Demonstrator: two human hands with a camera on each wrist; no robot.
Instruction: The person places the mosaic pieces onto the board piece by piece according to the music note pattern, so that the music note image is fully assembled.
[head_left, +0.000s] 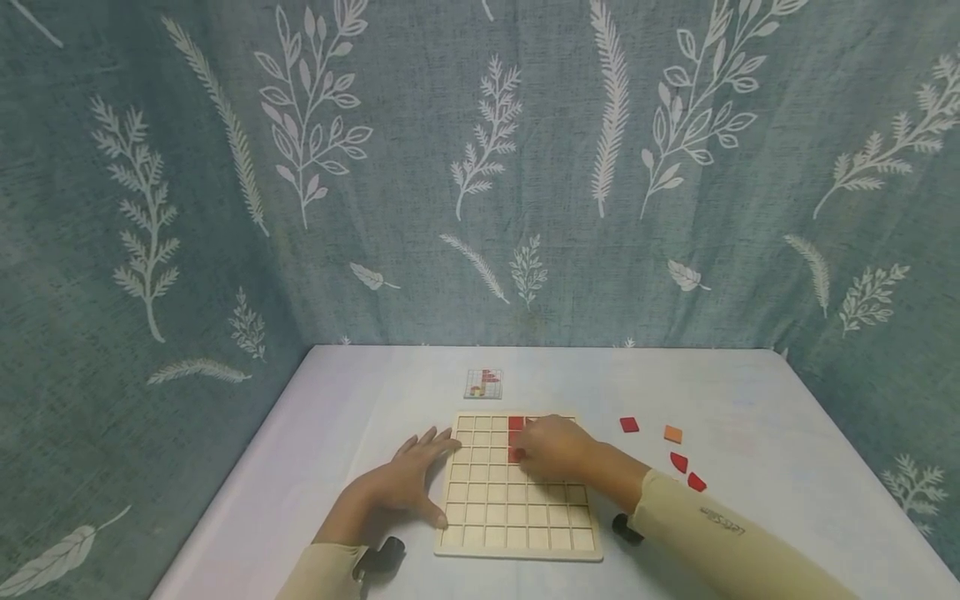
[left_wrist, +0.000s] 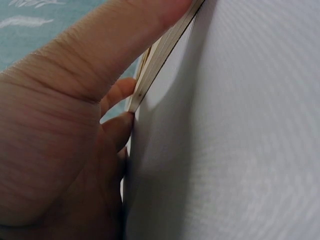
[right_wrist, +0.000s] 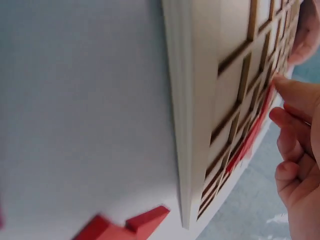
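Observation:
A light wooden grid board (head_left: 517, 537) lies on the white table. My left hand (head_left: 408, 479) spreads its fingers along the board's left side. The left wrist view has its thumb (left_wrist: 125, 35) and fingertips at the wooden edge (left_wrist: 165, 50). Over the upper middle of the board, my right hand (head_left: 558, 450) has its fingers bent and pinches a red tile (head_left: 515, 455) at the grid. Red squares (head_left: 516, 423) fill cells just above it in the same column. In the right wrist view, thumb and fingertips stand right at the red strip (right_wrist: 250, 137); the hand hides some cells.
A small printed pattern card (head_left: 483, 384) lies behind the board. To the right are a red square (head_left: 629, 425), an orange square (head_left: 672, 434) and two red curved pieces (head_left: 678, 462). A leaf-patterned curtain (head_left: 420, 250) hangs behind the table.

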